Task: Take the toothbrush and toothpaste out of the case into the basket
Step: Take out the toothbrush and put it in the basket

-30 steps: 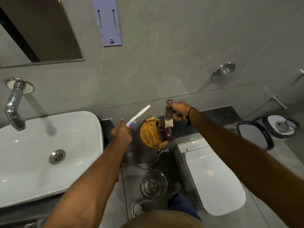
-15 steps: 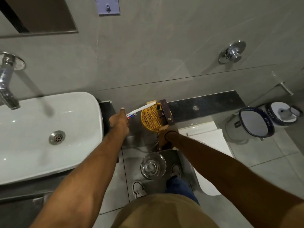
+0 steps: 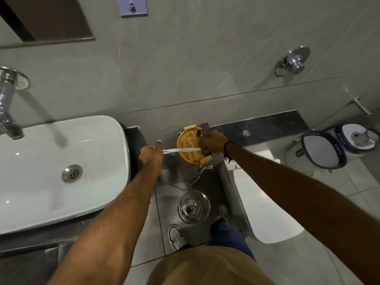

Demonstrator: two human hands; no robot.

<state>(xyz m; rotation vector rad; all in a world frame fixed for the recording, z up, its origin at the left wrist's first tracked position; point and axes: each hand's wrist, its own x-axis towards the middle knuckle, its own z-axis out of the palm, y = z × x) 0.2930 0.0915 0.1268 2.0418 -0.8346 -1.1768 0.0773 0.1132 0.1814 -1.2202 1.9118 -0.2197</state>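
Observation:
A round yellow wicker basket (image 3: pixel 188 146) stands on the dark ledge against the wall. My left hand (image 3: pixel 151 155) grips a long white toothbrush (image 3: pixel 182 150) by its red-and-blue end and holds it level, so its far end reaches across the basket. My right hand (image 3: pixel 213 142) is curled over the basket's right rim, where the toothbrush tip meets its fingers. The dark case (image 3: pixel 205 127) sticks out beyond that hand's knuckles, mostly covered. I cannot make out the toothpaste.
A white sink (image 3: pixel 61 167) with a steel tap (image 3: pixel 8 108) is at left. Below the basket stands a clear glass bowl (image 3: pixel 193 206). A white toilet (image 3: pixel 265 202) is at right, with a lidded bin (image 3: pixel 322 151) beyond it. The dark ledge (image 3: pixel 267 124) runs rightward.
My left hand lowered the toothbrush from an upward tilt to level over the basket. My right hand set the case down at the basket's rim, dropped below it, then returned over the case.

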